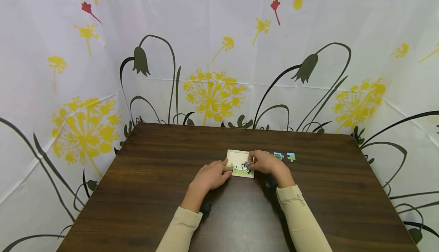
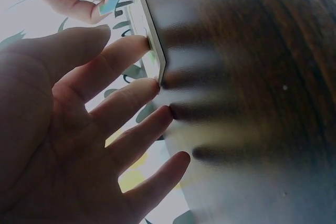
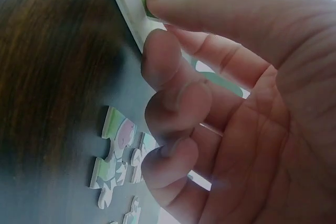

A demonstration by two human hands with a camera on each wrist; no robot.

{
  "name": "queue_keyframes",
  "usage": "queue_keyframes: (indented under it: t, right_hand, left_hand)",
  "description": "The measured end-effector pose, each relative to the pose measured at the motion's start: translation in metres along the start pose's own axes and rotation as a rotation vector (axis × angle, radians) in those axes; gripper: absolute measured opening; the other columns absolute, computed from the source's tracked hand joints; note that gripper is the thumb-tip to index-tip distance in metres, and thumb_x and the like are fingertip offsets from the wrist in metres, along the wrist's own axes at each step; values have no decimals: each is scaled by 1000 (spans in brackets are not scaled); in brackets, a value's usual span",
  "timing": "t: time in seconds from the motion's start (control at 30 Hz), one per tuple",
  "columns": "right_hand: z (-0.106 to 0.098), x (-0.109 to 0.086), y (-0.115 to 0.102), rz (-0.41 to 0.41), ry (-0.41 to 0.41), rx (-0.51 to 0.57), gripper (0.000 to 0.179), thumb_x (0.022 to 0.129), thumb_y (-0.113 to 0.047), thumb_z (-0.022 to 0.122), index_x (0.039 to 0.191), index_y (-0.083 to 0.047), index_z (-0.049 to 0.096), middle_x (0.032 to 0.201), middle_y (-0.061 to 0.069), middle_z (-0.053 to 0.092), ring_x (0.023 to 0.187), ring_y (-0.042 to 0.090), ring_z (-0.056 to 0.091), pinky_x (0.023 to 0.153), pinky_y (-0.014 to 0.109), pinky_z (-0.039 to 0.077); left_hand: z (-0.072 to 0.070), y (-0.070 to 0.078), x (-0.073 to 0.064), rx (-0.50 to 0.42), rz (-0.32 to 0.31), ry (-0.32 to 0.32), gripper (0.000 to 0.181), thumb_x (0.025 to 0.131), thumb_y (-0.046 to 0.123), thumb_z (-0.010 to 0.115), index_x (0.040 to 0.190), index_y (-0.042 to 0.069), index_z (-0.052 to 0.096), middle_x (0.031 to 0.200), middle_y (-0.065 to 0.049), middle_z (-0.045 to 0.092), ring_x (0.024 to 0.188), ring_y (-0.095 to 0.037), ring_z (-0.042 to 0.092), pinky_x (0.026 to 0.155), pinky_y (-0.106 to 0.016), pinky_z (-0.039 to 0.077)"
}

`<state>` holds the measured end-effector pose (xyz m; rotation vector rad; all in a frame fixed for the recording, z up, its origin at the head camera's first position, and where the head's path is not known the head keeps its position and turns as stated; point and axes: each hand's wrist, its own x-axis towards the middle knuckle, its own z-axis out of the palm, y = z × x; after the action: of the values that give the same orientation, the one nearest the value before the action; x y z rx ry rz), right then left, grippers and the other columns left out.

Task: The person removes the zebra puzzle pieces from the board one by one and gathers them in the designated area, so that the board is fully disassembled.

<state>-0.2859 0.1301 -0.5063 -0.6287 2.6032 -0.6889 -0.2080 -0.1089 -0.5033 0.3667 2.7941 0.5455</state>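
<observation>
A small, light wooden puzzle tray (image 1: 236, 156) lies on the table, with joined zebra-picture pieces (image 1: 241, 170) along its near side. My left hand (image 1: 212, 174) rests at the tray's left edge, fingers spread and fairly straight; in the left wrist view its fingertips touch the rim. Over the tray's right side, my right hand (image 1: 267, 163) pinches a blue-and-green jigsaw piece (image 2: 109, 4) between thumb and fingers. The right wrist view shows the thumb over the tray's corner and the other fingers curled; the hand hides part of the tray.
Loose jigsaw pieces (image 1: 278, 155) lie right of the tray, beyond the right hand, one of them (image 1: 291, 157) farthest right. The dark wooden table (image 1: 154, 160) ends at the back against a white flowered curtain (image 1: 212, 23).
</observation>
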Motion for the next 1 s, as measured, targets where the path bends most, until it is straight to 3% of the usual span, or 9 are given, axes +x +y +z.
queue_keyframes:
  t: [0.2, 0.47, 0.67, 0.83, 1.0]
  right_hand:
    - [-4, -1, -2, -61, 0, 39, 3, 102, -14, 73, 104, -15, 71, 82, 1, 65, 67, 15, 54, 62, 31, 45]
    - [-15, -6, -3, -128, 6, 95, 24, 106, -8, 62, 121, -5, 80, 91, 6, 76, 73, 13, 62, 68, 30, 51]
    - [-22, -11, 2, -148, -57, 150, 29, 113, -11, 51, 118, 3, 76, 90, 12, 72, 68, 13, 57, 66, 30, 50]
    - [-33, -20, 6, -138, -38, 197, 27, 110, -14, 60, 121, 2, 79, 103, 17, 77, 75, 19, 62, 66, 30, 51]
    - [-47, -32, 14, -158, 34, 227, 16, 103, -13, 71, 102, -2, 82, 98, 18, 77, 75, 16, 59, 67, 30, 49]
  left_hand:
    - [0, 0, 0, -7, 3, -4, 39, 113, 39, 56, 148, 27, 69, 171, -5, 45, 157, -32, 46, 124, -69, 36]
    - [1, -1, 1, 4, 7, 4, 39, 112, 38, 56, 147, 27, 69, 170, -5, 46, 156, -32, 47, 124, -68, 37]
    - [2, -2, 1, -1, 2, 3, 39, 112, 39, 56, 147, 27, 69, 171, -5, 46, 156, -32, 46, 124, -68, 36]
    - [2, -2, 1, -2, -1, 1, 39, 112, 39, 56, 148, 27, 69, 171, -5, 45, 157, -32, 45, 125, -68, 35]
    - [1, -2, 0, 2, 6, 5, 40, 112, 39, 56, 148, 26, 68, 171, -6, 44, 157, -32, 45, 125, -68, 35]
